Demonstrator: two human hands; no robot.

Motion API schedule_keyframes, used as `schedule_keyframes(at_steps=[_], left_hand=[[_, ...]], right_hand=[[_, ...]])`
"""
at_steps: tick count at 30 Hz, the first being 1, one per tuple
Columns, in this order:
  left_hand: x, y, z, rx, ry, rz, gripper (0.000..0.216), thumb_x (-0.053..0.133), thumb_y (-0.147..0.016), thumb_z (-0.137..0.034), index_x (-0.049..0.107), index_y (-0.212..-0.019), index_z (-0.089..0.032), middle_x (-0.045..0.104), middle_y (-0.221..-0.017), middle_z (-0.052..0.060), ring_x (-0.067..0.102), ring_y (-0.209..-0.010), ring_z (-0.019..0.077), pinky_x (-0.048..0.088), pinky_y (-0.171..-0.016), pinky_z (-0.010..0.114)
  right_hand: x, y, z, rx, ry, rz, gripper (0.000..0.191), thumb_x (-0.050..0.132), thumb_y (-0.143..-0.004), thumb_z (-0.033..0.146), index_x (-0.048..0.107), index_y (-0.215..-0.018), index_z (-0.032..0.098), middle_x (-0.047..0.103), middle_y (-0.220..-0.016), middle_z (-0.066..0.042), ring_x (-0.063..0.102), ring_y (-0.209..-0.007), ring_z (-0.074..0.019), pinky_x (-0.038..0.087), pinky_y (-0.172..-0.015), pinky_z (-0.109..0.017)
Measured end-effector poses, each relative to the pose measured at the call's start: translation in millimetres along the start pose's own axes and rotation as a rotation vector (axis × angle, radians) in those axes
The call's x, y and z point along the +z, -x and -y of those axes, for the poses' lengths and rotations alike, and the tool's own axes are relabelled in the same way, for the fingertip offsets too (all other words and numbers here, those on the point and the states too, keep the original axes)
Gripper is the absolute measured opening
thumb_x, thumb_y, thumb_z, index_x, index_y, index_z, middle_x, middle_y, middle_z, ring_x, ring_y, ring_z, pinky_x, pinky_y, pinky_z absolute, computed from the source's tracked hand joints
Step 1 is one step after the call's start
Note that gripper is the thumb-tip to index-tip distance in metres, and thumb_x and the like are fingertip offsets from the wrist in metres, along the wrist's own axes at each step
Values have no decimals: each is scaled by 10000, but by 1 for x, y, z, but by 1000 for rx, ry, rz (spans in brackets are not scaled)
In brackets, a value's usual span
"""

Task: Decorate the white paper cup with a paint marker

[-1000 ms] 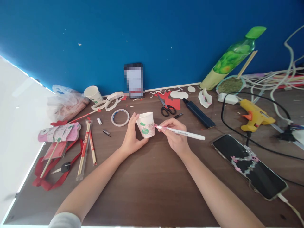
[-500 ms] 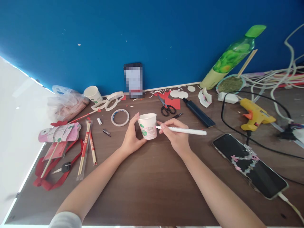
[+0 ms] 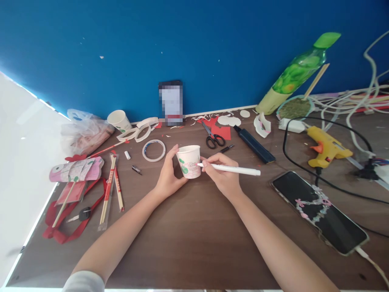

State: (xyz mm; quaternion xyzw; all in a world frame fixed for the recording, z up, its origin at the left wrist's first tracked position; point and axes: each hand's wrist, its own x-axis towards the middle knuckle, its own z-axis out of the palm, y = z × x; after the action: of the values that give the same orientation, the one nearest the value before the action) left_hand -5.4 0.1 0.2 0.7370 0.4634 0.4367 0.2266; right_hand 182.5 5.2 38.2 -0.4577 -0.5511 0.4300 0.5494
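Observation:
A white paper cup point(image 3: 188, 156) with green leaves and pinkish markings stands slightly tilted in the middle of the view. My left hand point(image 3: 167, 173) grips it from the left, thumb at the base and fingers behind the left side. In my right hand point(image 3: 223, 175) is a white marker pen point(image 3: 237, 168), pinched between thumb and fingers. Its pink tip touches, or nearly touches, the printed front of the cup. Behind my right hand lie black-handled scissors point(image 3: 215, 140) on red paper scraps point(image 3: 222, 132). A small white cap point(image 3: 127, 155) rests left of my left hand.
A tape roll point(image 3: 145, 157), another cup point(image 3: 118, 121) and wrapped chopsticks point(image 3: 106, 194) lie leftward. Rightward are a dark pouch point(image 3: 254, 145), a yellow glue gun point(image 3: 326, 148) with cables, and a phone point(image 3: 328, 219). A green bottle point(image 3: 291, 77) leans against the blue wall.
My right hand and the marker pen have shifted slightly left, the tip moving a little way across the cup's front. My left hand and the cup stay in place.

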Motion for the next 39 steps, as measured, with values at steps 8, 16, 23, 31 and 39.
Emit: schedule_keyframes(at_steps=[8,16,23,31,39], left_hand=[[0,0,0,-14,5,5,847,759,-747,-329,229,-1402,-243,323,-1513,187,340,-1436,311,334,-1156,516],[-1,0,-1,-15,11,1,834,748,-736,-283,238,-1395,-248,333,-1504,185,354,-1426,321,344,-1145,532],[-1,0,-1,-17,-4,1,854,760,-729,-293,237,-1402,-241,331,-1505,184,349,-1429,327,340,-1150,519],[0,-1,0,24,-66,-65,813,764,-739,-329,273,-1380,-238,273,-1515,205,283,-1451,355,319,-1142,541],[-2,0,1,65,-105,-12,963,735,-718,-246,135,-1471,-245,300,-1506,180,312,-1432,344,317,-1154,520]], right_hand=[[0,0,-3,-12,0,-10,260,716,-762,433,591,-659,229,667,-587,0,710,-653,-207,595,-722,-378],[-3,-1,-5,-1,50,-23,227,689,-785,389,582,-665,229,646,-593,2,670,-607,-193,574,-724,-384],[-4,-3,-6,15,33,-40,213,691,-775,346,576,-642,227,625,-571,16,656,-599,-187,576,-755,-402],[-3,-7,-13,75,-361,-29,187,676,-764,263,562,-621,224,583,-498,58,584,-518,-132,566,-834,-444],[-4,-2,-14,50,-372,49,126,696,-753,282,618,-677,219,631,-547,41,593,-537,-132,568,-839,-451]])
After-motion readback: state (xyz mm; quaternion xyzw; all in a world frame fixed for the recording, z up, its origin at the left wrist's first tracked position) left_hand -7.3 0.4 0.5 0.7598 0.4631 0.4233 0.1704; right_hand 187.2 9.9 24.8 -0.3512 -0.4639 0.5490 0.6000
